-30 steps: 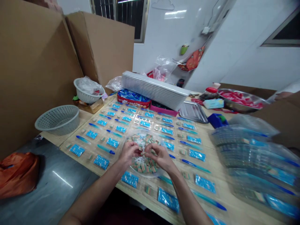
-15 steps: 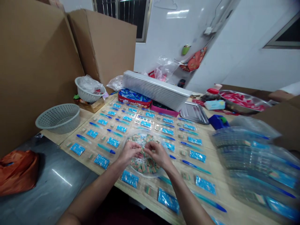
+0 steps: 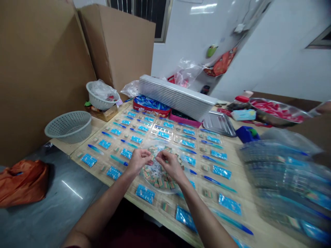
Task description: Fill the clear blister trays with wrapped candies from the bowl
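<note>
My left hand point(image 3: 139, 162) and my right hand point(image 3: 171, 166) hover close together over a round clear plastic bowl point(image 3: 163, 192). Many small striped blocks point(image 3: 160, 182), green and tan, lie in the bowl. A small block seems pinched between my left thumb and fingers. The right thumb and fingertips are pressed together, and what they hold, if anything, is too small to make out. Around the bowl, clear plastic trays are laid out in rows, each with a blue dotted packet point(image 3: 145, 194), a blue pen point(image 3: 219, 184) and small blocks.
Stacked filled trays point(image 3: 281, 175) stand at the right, blurred. Behind are a stack of empty clear trays point(image 3: 176, 96), a red tin of blue items point(image 3: 152, 107) and a metal tray point(image 3: 219, 124). A grey basket point(image 3: 68, 127) stands left, beside tall cardboard boxes point(image 3: 129, 48).
The view has shifted slightly, so the scene sits a little further right. My fingertips, nearly touching before, have drawn slightly apart above the bowl.
</note>
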A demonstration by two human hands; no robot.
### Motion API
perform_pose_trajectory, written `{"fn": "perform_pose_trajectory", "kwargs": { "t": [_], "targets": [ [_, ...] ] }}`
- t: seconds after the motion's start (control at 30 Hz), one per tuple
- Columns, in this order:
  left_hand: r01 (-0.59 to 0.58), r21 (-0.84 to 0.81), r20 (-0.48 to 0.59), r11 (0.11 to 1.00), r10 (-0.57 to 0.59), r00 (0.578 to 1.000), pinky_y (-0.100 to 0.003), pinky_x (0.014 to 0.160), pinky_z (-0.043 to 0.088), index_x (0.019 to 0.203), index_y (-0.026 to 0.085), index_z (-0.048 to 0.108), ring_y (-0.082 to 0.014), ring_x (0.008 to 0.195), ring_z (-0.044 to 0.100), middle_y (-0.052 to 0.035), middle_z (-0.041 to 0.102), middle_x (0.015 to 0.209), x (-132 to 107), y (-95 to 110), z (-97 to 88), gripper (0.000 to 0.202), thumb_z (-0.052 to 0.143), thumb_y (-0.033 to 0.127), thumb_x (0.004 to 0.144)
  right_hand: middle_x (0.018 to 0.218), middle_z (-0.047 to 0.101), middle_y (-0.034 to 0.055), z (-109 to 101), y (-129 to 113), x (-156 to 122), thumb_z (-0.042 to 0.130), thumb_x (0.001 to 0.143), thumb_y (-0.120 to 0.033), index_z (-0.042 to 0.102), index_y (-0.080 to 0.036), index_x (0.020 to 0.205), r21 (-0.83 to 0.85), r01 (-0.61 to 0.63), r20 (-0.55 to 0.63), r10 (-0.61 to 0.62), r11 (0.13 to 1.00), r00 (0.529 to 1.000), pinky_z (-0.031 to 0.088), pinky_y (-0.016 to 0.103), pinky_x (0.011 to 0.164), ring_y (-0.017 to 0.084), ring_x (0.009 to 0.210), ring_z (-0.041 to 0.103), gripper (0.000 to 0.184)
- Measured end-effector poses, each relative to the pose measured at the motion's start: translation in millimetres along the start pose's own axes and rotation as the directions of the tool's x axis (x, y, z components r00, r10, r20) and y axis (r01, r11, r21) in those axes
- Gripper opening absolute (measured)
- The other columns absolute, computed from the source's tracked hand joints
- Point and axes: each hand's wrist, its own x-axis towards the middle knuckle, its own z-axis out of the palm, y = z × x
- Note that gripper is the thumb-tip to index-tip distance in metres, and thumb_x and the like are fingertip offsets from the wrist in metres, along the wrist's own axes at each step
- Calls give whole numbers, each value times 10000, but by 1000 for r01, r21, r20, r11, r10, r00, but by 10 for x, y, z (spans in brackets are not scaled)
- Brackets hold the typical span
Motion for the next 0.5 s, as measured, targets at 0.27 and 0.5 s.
{"fn": "perform_pose_trajectory", "kwargs": {
  "t": [0.27, 0.5],
  "targets": [
    [-45, -76, -155, 996, 33, 987, -228, 492, 515, 699, 118, 609, -139, 473, 629, -2, 644, 537, 86, -14, -185, 311, 822, 258, 522, 884, 652, 54, 387, -16, 60, 540, 744, -71, 673, -173, 943, -273, 204, 379, -89, 940, 921, 395, 246, 677, 159, 742, 576, 260],
    [-82, -149, -202, 985, 51, 978, -222, 511, 528, 689, 117, 602, -122, 468, 628, 6, 656, 571, 117, -65, -189, 304, 824, 231, 516, 944, 619, 99, 503, -36, 64, 559, 765, -106, 631, -134, 931, -453, 172, 329, -15, 875, 944, 394, 274, 726, 191, 821, 581, 184]
  ]
}}
